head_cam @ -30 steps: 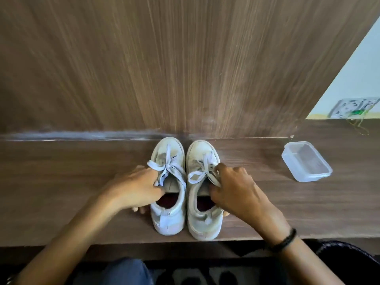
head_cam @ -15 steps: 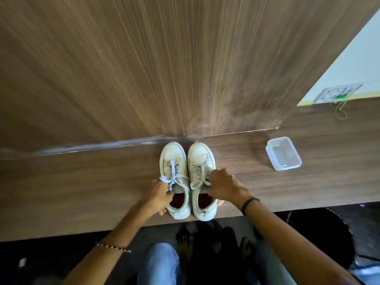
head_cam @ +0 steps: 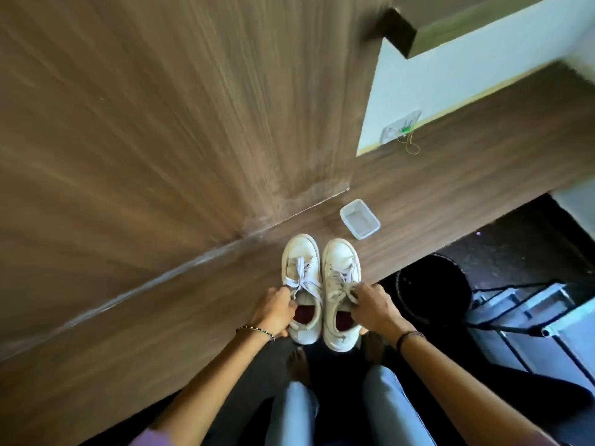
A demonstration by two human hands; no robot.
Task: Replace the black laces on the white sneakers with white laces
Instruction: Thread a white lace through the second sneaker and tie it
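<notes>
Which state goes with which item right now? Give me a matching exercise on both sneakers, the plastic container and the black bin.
1 left sneaker
2 right sneaker
3 plastic container
4 black bin

A on the floor
B in a grip, black band on that wrist
C on the desk, untouched
D in a grip, beaded bracelet on that wrist

Pairs: 1-D (left hand), 2-B (right hand), 3-C, 4-A.
</notes>
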